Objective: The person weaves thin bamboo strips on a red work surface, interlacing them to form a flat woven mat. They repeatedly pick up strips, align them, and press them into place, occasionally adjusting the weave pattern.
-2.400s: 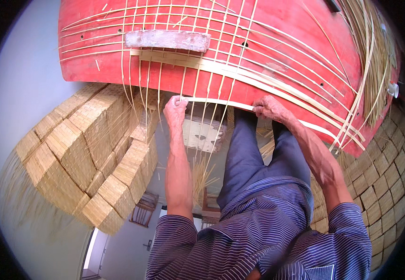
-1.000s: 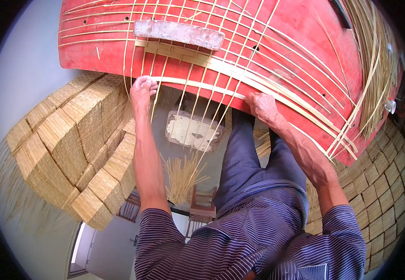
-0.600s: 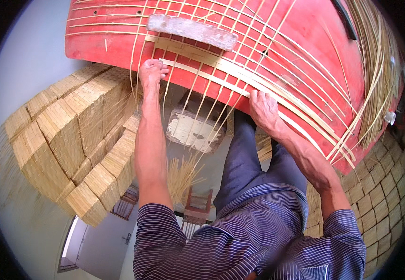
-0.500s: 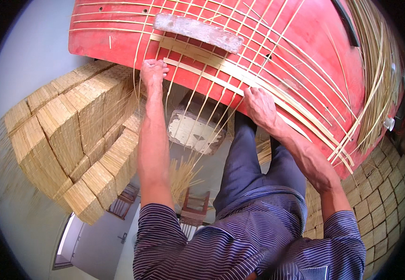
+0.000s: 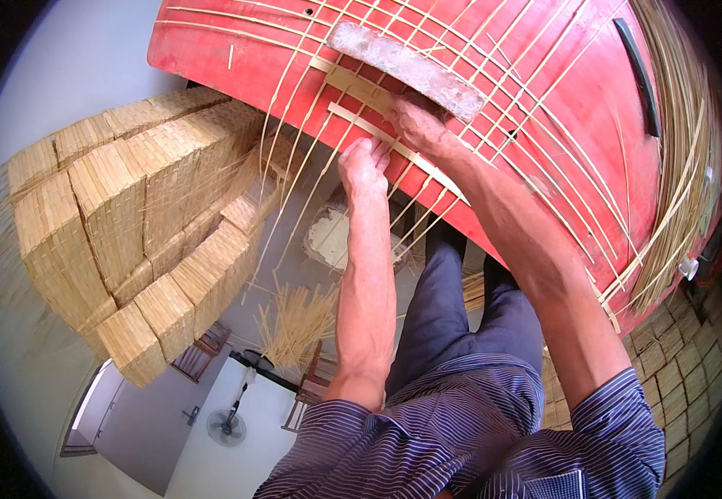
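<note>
A red board [image 5: 203, 50] carries a grid of thin pale strips, with a whitish, mottled bar [image 5: 407, 68] lying on it and wider flat strips [image 5: 340, 76] below the bar. My left hand [image 5: 365, 162] is at the board's lower edge, fingers curled at a pale flat strip [image 5: 347, 115] that crosses the thin ones. My right hand [image 5: 415, 121] reaches over the wider strips, just below the bar; its fingers are curled and their tips are hidden, so what they grip cannot be made out.
Stacked woven straw-coloured blocks [image 5: 103, 233] stand on the left, more [image 5: 677, 374] at lower right. Long loose strips [image 5: 673, 141] and a dark bar [image 5: 635, 75] lie on the board's right. A worn pale stool [image 5: 328, 233], loose strips [image 5: 290, 324] and a fan [image 5: 225, 424] show below.
My right hand has moved up and left toward the mottled bar. My left hand has shifted right and slightly down along the strip. The view has turned, so the board appears more tilted.
</note>
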`<state>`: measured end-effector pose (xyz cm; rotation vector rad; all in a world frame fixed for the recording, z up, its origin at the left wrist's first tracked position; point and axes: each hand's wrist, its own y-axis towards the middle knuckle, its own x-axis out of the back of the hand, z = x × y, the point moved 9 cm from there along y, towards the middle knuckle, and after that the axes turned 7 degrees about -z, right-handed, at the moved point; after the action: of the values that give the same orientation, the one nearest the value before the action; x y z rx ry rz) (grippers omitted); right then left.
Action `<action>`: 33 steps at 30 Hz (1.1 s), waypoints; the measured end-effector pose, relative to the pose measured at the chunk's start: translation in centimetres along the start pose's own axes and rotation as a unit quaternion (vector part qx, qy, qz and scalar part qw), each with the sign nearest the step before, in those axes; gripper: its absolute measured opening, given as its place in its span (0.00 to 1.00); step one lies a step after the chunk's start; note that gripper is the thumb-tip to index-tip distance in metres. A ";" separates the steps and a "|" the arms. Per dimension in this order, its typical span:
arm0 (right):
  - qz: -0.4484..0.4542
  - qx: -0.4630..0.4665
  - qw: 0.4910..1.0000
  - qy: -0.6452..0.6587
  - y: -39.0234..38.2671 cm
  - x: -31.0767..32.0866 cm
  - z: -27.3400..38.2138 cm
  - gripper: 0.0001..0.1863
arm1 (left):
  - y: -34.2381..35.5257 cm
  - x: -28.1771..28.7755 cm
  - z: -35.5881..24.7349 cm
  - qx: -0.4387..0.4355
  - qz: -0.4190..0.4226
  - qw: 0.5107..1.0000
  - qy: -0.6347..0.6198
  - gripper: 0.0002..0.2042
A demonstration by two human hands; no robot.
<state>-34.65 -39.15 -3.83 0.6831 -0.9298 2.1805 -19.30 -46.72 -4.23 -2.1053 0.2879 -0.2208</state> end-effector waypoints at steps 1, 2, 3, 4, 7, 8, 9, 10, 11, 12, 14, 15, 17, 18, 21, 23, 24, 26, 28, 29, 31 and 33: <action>-0.005 -0.029 1.000 -0.006 0.4 -0.4 -0.6 0.16 | 0.0 -0.2 -0.1 0.003 0.009 1.000 0.000 0.21; -0.012 -0.047 0.999 -0.016 0.6 -0.6 -1.0 0.17 | 0.1 -0.3 -0.1 0.003 0.006 1.000 0.006 0.22; -0.016 -0.061 0.998 -0.024 0.6 -0.8 -0.9 0.19 | 0.0 -0.1 -0.3 0.000 -0.001 1.000 0.011 0.22; -0.012 -0.042 0.998 -0.042 0.6 -0.8 -0.5 0.18 | 0.0 0.1 -0.4 -0.002 -0.007 1.000 0.017 0.22; 0.000 -0.002 0.996 -0.087 0.6 -1.2 0.3 0.19 | 0.3 0.8 -0.6 -0.006 -0.021 1.000 0.023 0.21; -0.017 0.013 0.994 -0.109 0.6 -1.2 0.8 0.19 | 0.4 0.9 -0.8 -0.012 -0.023 0.999 0.028 0.20; -0.038 0.023 0.990 -0.134 0.8 -1.1 0.6 0.19 | 0.3 0.6 -0.8 -0.015 -0.020 0.999 0.034 0.20; -0.085 0.041 0.980 -0.174 0.8 -0.8 0.1 0.15 | 0.1 -0.2 -0.6 -0.016 -0.012 0.999 0.042 0.19; -0.091 0.041 0.980 -0.172 0.9 -0.8 -1.0 0.14 | -0.2 -1.2 -0.5 -0.018 0.002 0.999 0.043 0.18; -0.092 0.049 0.981 -0.163 0.8 -0.9 -0.7 0.13 | -0.2 -1.2 -0.6 -0.025 0.005 0.999 0.042 0.17; -0.102 0.053 0.982 -0.152 0.6 -1.0 -0.1 0.13 | -0.2 -1.1 -0.8 -0.031 0.008 0.999 0.039 0.16; -0.100 0.048 0.984 -0.140 0.6 -1.0 0.0 0.14 | 0.0 -1.1 -1.0 -0.030 0.007 0.999 0.036 0.17; -0.094 0.033 0.988 -0.117 0.7 -1.0 0.3 0.15 | 0.4 -0.9 -1.1 -0.030 0.009 0.999 0.028 0.17; -0.102 0.019 0.989 -0.108 0.6 -0.6 -0.1 0.15 | 0.4 -1.5 -1.0 -0.028 0.017 0.999 0.024 0.17; -0.108 -0.013 0.991 -0.079 0.8 0.1 -0.8 0.17 | 0.6 -2.3 -0.7 -0.030 0.032 0.999 0.023 0.16; -0.109 -0.032 0.992 -0.057 0.8 0.3 -0.8 0.18 | 0.7 -2.2 -0.7 -0.040 0.033 0.998 0.030 0.15; -0.108 -0.038 0.992 -0.048 0.8 0.3 -0.6 0.19 | 0.8 -2.2 -0.7 -0.046 0.031 0.998 0.036 0.15; -0.107 -0.050 0.993 -0.031 0.8 0.4 -0.3 0.20 | 1.1 -2.4 -0.9 -0.073 0.041 0.995 0.054 0.15; -0.106 -0.032 0.993 -0.035 0.8 0.6 0.3 0.21 | 1.1 -2.9 -1.4 -0.113 0.067 0.988 0.080 0.17; -0.108 -0.010 0.993 -0.048 0.5 0.7 0.7 0.22 | 1.0 -2.7 -1.3 -0.125 0.059 0.984 0.115 0.15; -0.120 0.072 0.986 -0.086 0.3 0.8 1.1 0.15 | 1.5 -2.9 -1.2 -0.148 0.070 0.976 0.144 0.15; -0.103 0.127 0.985 -0.055 -0.5 1.1 -0.3 0.11 | 1.8 -3.9 -1.2 -0.193 0.073 0.951 0.232 0.16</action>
<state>-35.05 -38.25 -3.04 0.9854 -0.6081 2.1097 -23.54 -47.46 -5.33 -2.3828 0.8195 -0.6163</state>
